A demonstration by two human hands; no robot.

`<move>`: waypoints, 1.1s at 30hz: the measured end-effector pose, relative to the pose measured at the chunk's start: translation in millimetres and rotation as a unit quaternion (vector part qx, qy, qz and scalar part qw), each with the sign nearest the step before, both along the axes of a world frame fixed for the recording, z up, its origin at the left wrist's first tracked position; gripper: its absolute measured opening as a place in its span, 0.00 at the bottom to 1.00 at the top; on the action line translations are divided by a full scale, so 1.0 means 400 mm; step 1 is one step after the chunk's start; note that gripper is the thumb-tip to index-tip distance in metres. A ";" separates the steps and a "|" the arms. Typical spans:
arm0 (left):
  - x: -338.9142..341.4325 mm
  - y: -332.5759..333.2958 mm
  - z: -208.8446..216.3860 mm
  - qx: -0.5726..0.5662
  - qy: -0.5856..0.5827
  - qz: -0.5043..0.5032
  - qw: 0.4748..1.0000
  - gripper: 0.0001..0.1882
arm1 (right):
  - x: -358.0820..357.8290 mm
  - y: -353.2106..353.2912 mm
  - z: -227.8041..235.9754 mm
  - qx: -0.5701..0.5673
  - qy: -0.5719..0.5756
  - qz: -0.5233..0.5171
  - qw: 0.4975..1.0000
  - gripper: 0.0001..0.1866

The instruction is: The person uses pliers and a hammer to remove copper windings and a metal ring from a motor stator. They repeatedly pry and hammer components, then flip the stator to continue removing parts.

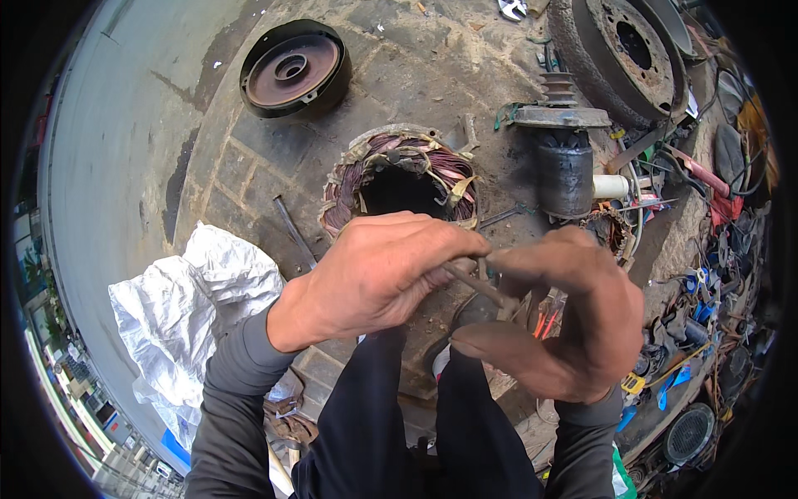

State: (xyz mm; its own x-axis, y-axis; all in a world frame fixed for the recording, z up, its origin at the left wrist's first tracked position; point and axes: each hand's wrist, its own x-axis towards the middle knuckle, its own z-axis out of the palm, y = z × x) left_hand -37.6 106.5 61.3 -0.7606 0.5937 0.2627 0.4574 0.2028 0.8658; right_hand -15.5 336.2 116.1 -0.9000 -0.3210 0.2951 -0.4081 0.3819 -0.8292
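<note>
My left hand (378,270) is closed, its thumb and fingers pinching a thin greyish-brown strip (475,284), perhaps cord or a strip of cloth. The strip slants down toward my right hand (582,316), which is curled, with its thumb well apart from the fingers. The strip's far end lies in the gap of that hand; its middle fingers are partly hidden and slightly blurred. Just beyond my hands stands a motor stator (341,187) with reddish-brown copper windings around a dark round opening, some bound with pale ties. My left hand overlaps its near rim.
A round metal motor cover (291,71) lies far left. At right stand a rotor with a pulley (565,170) and a rusty wheel rim (619,50). A metal rod (293,229) and white sack (195,303) lie left; scrap parts and wires (690,333) crowd the right.
</note>
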 end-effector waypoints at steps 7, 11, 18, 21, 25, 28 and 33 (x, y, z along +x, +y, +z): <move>0.023 -0.082 -0.070 0.175 -0.229 0.195 0.937 0.33 | 0.046 0.080 -0.312 -0.129 -0.275 -0.337 0.891 0.23; 0.042 -0.096 -0.092 0.113 -0.174 0.232 0.950 0.34 | 0.213 0.068 -0.495 -0.104 -0.569 -0.374 0.725 0.28; 0.070 -0.064 -0.144 0.136 -0.201 0.194 0.950 0.27 | 0.294 0.021 -0.576 -0.388 -0.623 -0.286 0.616 0.23; 0.070 -0.057 -0.167 0.111 -0.156 0.172 0.966 0.16 | 0.260 0.005 -0.571 -0.369 -0.611 -0.282 0.641 0.21; 0.078 -0.054 -0.186 0.097 -0.170 0.172 0.965 0.21 | 0.250 -0.007 -0.566 -0.361 -0.608 -0.290 0.645 0.19; 0.083 -0.050 -0.196 0.095 -0.158 0.174 0.967 0.19 | 0.260 -0.004 -0.568 -0.362 -0.607 -0.294 0.644 0.18; 0.083 -0.048 -0.200 0.084 -0.149 0.163 0.972 0.17 | 0.261 0.001 -0.574 -0.366 -0.609 -0.293 0.639 0.17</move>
State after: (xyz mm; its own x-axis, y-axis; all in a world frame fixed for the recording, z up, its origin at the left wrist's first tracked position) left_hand -4.6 87.2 -18.8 -0.9583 0.2756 0.0751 0.1172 0.1394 0.9833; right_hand 88.8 336.5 -113.4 -0.5074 -0.0010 -0.8617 0.7467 -0.4996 -0.4392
